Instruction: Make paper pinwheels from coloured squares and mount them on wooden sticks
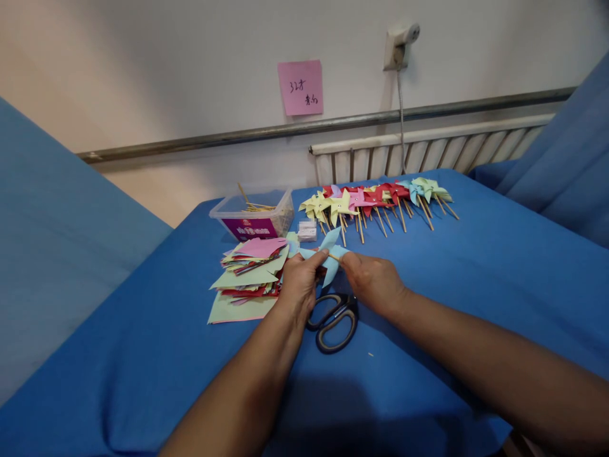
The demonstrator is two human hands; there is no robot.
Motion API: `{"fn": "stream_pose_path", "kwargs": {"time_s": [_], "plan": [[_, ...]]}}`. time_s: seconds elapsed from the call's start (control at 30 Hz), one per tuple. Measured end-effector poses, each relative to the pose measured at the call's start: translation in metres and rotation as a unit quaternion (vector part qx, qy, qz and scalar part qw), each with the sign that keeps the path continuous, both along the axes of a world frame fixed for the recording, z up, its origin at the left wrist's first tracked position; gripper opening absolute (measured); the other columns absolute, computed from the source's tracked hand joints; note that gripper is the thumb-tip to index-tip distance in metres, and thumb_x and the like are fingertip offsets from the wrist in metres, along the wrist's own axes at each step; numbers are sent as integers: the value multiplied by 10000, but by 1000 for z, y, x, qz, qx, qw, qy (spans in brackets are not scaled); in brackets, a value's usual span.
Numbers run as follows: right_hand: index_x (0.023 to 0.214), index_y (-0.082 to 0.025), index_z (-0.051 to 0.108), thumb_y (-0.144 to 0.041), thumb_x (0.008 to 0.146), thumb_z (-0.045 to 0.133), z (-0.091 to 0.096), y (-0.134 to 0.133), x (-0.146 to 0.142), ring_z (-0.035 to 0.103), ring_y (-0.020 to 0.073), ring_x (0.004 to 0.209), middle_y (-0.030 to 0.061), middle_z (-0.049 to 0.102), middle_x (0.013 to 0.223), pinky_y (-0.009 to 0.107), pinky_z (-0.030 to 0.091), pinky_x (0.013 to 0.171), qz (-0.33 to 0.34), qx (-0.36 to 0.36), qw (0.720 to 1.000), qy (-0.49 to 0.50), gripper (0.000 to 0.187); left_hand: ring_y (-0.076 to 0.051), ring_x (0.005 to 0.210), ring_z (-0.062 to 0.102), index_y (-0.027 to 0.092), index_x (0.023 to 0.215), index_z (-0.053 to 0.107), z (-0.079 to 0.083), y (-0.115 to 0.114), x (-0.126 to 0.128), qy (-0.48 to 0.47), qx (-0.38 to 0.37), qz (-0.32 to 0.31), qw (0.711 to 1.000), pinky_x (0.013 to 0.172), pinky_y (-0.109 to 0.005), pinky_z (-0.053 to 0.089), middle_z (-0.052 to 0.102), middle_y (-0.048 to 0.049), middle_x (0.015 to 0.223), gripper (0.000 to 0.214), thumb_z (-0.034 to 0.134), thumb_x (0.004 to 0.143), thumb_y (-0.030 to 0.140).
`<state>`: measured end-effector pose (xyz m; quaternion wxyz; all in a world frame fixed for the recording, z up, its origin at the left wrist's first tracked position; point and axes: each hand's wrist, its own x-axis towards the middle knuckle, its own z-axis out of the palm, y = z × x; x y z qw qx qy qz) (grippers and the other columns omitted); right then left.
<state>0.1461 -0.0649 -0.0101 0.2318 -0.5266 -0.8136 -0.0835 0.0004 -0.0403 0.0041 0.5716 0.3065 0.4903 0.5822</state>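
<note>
Covering much of the light-blue folded-paper pinwheel (330, 242) at the centre of the frame, the left grip (299, 274) and right grip (373, 279) leave its hub hard to make out. The left forearm hides the right edge of the stacked pastel and red paper sheets (250, 273), left of centre; the blades of the black-handled scissors (335, 322), just below centre, are mostly obscured. The pinwheel sits between both grips: the left pinches it, thumb uppermost, while the right is closed on a thin tan wooden stick (334, 257) crossing its middle. Its pale, pointed vanes splay outward, one upward, one downward, above the blue cloth-covered surface (428, 273).
</note>
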Motion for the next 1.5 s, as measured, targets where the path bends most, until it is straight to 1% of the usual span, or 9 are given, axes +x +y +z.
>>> {"fn": "stream_pose_path", "kwargs": {"time_s": [0.5,0.7,0.8,0.9,1.0,1.1,1.2,1.3,1.5], "plan": [[952,-197,595,-232,957,402,3,5,-1,631,173,629,42,716,813,280,260,517,-10,-58,998,28,197,-132,591,597,138,728,654,9,-8,6,-52,15,-27,998,636,-266,468,674,-24,662,329,863,520,284],[1024,-169,573,-269,965,403,7,8,3,658,195,682,72,720,810,270,356,574,-27,-116,984,134,205,-129,685,632,133,734,664,14,-12,5,-70,30,-44,996,718,-254,481,698,-29,727,261,822,613,301],[994,-175,562,-254,944,421,5,11,5,655,186,686,71,713,825,273,395,598,-14,-126,966,226,169,-142,689,639,130,806,688,16,-12,2,-50,18,-47,997,627,-242,461,718,-60,792,290,799,628,330],[920,-199,541,-272,911,458,-2,17,6,622,145,596,26,690,771,260,420,569,6,-159,910,383,110,-113,611,599,132,836,695,19,-10,-1,-17,21,-4,1000,506,-209,374,721,-68,809,312,785,627,345],[834,-206,512,-335,857,513,-6,24,4,560,111,493,-17,642,669,220,386,458,31,-241,785,570,131,-88,601,576,141,828,692,19,-7,-3,2,28,39,999,511,-197,364,721,-61,852,322,806,594,331],[774,-193,514,-386,769,616,-5,28,2,508,83,458,-34,608,633,189,336,400,77,-319,655,681,219,-99,671,605,152,862,694,14,-5,-4,21,28,45,998,573,-203,407,713,-52,890,362,828,560,298],[749,-170,546,-398,720,693,-2,25,2,484,59,471,-37,593,651,177,331,409,139,-369,570,721,273,-123,758,633,151,910,694,10,-4,-2,30,32,16,999,642,-219,442,709,-60,928,388,826,573,289],[736,-155,568,-390,733,709,0,19,1,465,51,469,-39,574,642,181,334,423,174,-406,534,721,273,-141,748,637,140,891,687,9,-6,0,14,47,-19,999,655,-239,460,707,-59,865,362,819,596,303],[725,-155,578,-396,757,703,0,11,-5,465,58,470,-38,563,625,190,331,425,202,-442,521,702,273,-169,627,637,147,833,680,13,-12,6,1,80,-68,994,613,-278,483,678,-29,665,351,829,583,343]]}}
